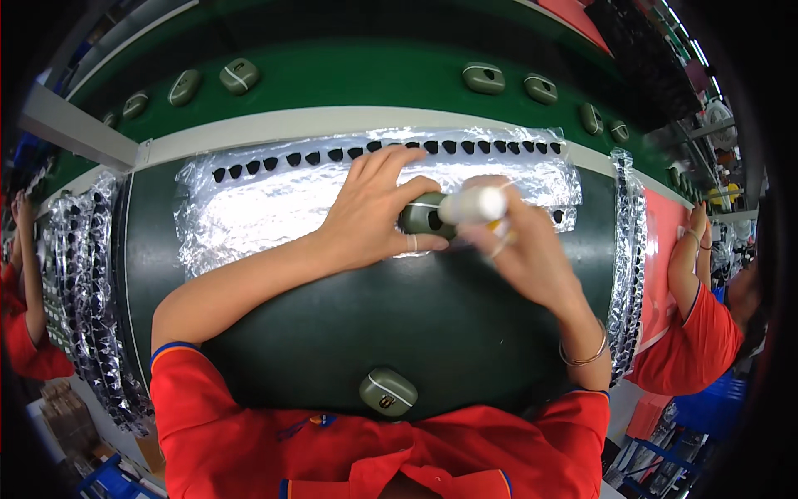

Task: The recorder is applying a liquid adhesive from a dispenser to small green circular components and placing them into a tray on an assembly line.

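Note:
My left hand (372,204) grips a small olive-green rounded case (420,214) between thumb and fingers, pressing it down over the clear plastic film. A dark oval patch shows on the case's face. In my right hand (536,249) is a small white bottle (478,205), held tilted right beside the case and blurred by motion. A bit of yellow shows under the bottle, too smeared to name. Whether the bottle's tip touches the case I cannot tell. The shiny film sheet (258,200) beneath carries a row of small black pieces (294,160) along its far edge.
Another olive case (388,392) lies on the dark table (332,333) close to my body. Beyond a pale rail, several more cases (484,78) stand on a green conveyor belt (357,79). Film strips (628,266) hang at both table sides. Co-workers in red (694,341) sit left and right.

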Demonstrator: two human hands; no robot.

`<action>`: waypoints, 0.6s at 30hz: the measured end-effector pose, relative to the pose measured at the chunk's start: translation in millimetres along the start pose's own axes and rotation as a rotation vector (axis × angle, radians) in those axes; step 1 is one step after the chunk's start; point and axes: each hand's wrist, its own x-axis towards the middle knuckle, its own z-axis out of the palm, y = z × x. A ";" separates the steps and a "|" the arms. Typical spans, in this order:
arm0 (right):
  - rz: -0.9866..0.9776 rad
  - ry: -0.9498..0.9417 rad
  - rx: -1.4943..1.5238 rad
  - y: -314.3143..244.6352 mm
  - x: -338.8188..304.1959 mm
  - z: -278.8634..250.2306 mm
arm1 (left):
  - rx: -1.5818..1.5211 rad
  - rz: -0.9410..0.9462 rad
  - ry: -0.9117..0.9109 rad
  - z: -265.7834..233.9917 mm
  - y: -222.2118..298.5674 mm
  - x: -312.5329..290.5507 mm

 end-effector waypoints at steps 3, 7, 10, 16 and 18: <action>-0.013 0.157 0.091 -7.3 -8.0 -16.3 | 0.008 -0.011 0.003 -2.9 1.7 -4.4; 0.017 0.286 -0.048 10.7 -17.4 -35.4 | 0.003 -0.028 -0.022 -9.5 -0.6 -1.0; 0.092 0.305 -0.211 44.5 -29.3 -52.3 | 0.035 -0.077 -0.018 -26.8 -5.4 20.7; 0.382 0.404 -0.159 55.3 -26.3 -65.1 | 0.473 -0.316 0.197 -53.2 -101.3 76.8; 0.383 0.409 -0.097 57.8 -24.3 -65.8 | 0.567 -0.396 0.113 -47.9 -139.7 78.7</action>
